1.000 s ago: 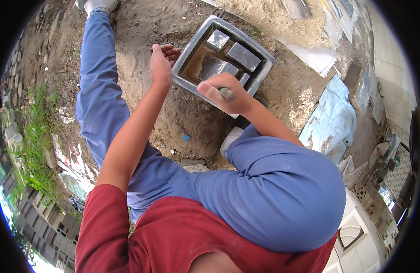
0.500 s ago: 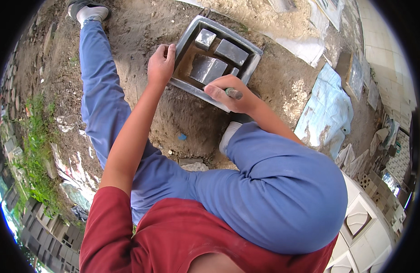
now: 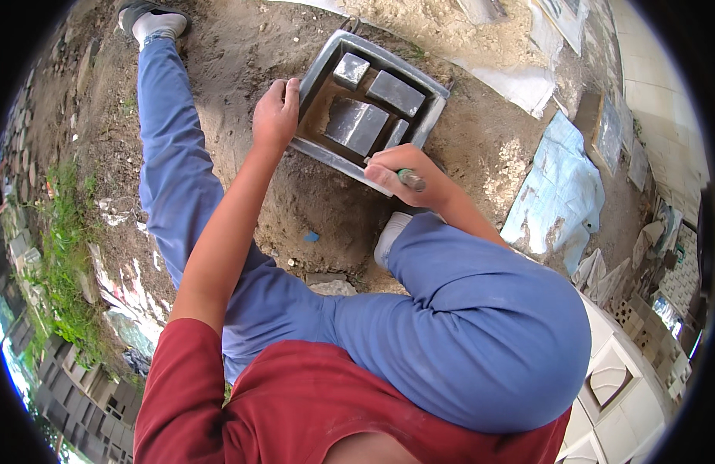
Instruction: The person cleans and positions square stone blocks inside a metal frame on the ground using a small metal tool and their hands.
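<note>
A grey rectangular metal mould (image 3: 334,165) lies on the dirt, slightly turned, with several raised dark blocks such as one large block (image 3: 356,125) inside its rim. Brown material, like soil, shows in the channels between them. My left hand (image 3: 275,116) is closed on the mould's left rim, its fingertips partly out of sight. At the near right part of the rim, my right hand (image 3: 402,172) grips a slim hand tool by its green handle (image 3: 411,179). The handle's butt points toward me; the tool's working end is hidden by the hand.
My bent right leg (image 3: 481,309) and stretched left leg (image 3: 176,147) flank the work spot. To the right lies a pale blue sheet (image 3: 555,182). Pale sand (image 3: 419,31) is heaped beyond the mould. White patterned blocks (image 3: 613,379) stand at the lower right; grass (image 3: 63,255) grows left.
My right hand has moved a little toward me and to the right with the tool, uncovering more of a small narrow block. My left hand stays on the rim.
</note>
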`<state>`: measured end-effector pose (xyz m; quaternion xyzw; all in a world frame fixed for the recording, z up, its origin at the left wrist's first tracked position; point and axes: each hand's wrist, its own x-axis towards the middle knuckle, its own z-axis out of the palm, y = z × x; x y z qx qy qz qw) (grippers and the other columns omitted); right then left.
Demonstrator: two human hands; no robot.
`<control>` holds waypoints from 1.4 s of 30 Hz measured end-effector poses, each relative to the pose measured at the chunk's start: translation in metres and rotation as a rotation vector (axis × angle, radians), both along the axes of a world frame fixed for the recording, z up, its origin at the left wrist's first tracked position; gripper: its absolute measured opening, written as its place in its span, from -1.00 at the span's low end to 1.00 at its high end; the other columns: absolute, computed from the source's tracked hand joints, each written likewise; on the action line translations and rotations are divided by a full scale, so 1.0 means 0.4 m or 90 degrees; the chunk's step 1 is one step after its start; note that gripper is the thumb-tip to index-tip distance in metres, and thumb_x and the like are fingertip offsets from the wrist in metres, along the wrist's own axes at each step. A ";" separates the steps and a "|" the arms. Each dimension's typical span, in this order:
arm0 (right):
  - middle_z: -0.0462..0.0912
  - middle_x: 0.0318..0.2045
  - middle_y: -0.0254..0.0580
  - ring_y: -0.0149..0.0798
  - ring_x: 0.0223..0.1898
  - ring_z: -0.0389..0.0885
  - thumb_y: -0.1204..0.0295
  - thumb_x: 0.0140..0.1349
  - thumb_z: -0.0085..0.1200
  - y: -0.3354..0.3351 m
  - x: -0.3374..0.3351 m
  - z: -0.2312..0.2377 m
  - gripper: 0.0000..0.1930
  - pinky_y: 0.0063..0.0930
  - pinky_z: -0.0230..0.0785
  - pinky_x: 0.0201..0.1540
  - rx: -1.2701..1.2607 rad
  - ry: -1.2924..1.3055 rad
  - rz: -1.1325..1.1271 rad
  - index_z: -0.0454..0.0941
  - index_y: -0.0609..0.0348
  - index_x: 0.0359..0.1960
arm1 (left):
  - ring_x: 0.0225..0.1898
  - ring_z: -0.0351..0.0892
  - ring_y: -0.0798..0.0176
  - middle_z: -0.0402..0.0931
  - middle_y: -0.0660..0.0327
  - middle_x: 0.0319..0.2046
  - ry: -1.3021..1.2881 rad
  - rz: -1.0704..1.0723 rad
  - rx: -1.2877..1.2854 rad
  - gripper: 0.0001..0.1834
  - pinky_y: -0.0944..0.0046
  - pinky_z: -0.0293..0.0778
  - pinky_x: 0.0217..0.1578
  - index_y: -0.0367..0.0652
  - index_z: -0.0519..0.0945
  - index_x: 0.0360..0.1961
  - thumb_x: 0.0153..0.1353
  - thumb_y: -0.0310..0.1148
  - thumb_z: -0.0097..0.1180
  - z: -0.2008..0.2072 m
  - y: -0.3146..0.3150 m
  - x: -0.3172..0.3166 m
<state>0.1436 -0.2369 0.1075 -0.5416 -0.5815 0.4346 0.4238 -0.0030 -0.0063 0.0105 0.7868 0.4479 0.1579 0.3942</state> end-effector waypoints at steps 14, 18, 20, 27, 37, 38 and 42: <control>0.27 -0.64 -0.03 -0.11 -0.59 0.26 0.27 0.51 0.06 0.114 -0.041 -0.064 -0.56 -0.21 0.19 -0.45 0.023 0.038 -0.009 0.38 0.30 -0.53 | -0.29 0.63 -0.11 0.65 -0.07 -0.36 -0.090 0.111 -0.087 -0.32 -0.01 0.47 -0.14 -0.30 0.62 -0.21 0.56 0.13 -0.34 -0.050 0.009 0.006; 0.25 -0.62 -0.14 -0.33 -0.53 0.22 0.25 0.53 0.05 0.147 -0.055 -0.010 -0.58 -0.31 0.20 -0.41 -0.075 0.061 -0.044 0.42 0.29 -0.49 | -0.31 0.66 0.10 0.70 0.02 -0.35 -0.330 0.238 -0.282 -0.22 0.12 0.53 -0.15 -0.34 0.61 -0.25 0.56 0.19 -0.40 -0.090 0.011 0.003; 0.18 -0.62 -0.16 -0.36 -0.52 0.19 0.20 0.55 -0.01 0.184 -0.068 -0.046 -0.53 -0.31 0.16 -0.42 -0.112 0.077 -0.057 0.35 0.28 -0.52 | -0.31 0.66 0.12 0.70 0.04 -0.34 -0.369 0.295 -0.317 -0.23 0.15 0.53 -0.14 -0.32 0.60 -0.25 0.56 0.20 -0.42 -0.093 0.013 0.005; 0.25 -0.65 -0.09 -0.19 -0.57 0.14 0.21 0.51 0.06 0.215 -0.098 -0.078 -0.52 -0.28 0.16 -0.46 -0.012 0.023 0.011 0.37 0.30 -0.54 | -0.18 0.67 0.02 0.66 -0.05 -0.25 -0.460 0.383 -0.380 -0.22 0.04 0.61 -0.02 -0.35 0.51 -0.13 0.57 0.21 -0.53 -0.098 0.009 -0.006; 0.26 -0.63 -0.17 -0.32 -0.54 0.17 0.22 0.51 0.03 0.264 -0.082 -0.092 -0.58 -0.31 0.19 -0.44 -0.124 0.049 -0.010 0.43 0.29 -0.48 | -0.17 0.64 0.09 0.64 0.06 -0.26 -0.562 0.472 -0.355 -0.31 0.08 0.51 0.07 -0.19 0.46 -0.17 0.58 0.21 -0.53 -0.112 -0.008 -0.015; 0.28 -0.63 -0.18 -0.34 -0.53 0.18 0.23 0.51 0.03 0.279 -0.094 -0.081 -0.58 -0.32 0.20 -0.43 -0.082 0.045 -0.015 0.43 0.29 -0.48 | -0.17 0.64 0.09 0.64 0.06 -0.26 -0.558 0.483 -0.345 -0.31 0.08 0.51 0.07 -0.19 0.46 -0.17 0.58 0.21 -0.53 -0.121 -0.002 -0.026; 0.28 -0.63 -0.22 -0.36 -0.52 0.18 0.25 0.51 0.03 0.272 -0.105 -0.073 -0.59 -0.33 0.22 -0.43 -0.060 0.054 -0.063 0.42 0.29 -0.48 | -0.14 0.62 0.06 0.62 0.04 -0.22 -0.651 0.488 -0.374 -0.38 0.07 0.49 0.11 -0.17 0.41 -0.08 0.59 0.17 -0.51 -0.125 -0.010 -0.006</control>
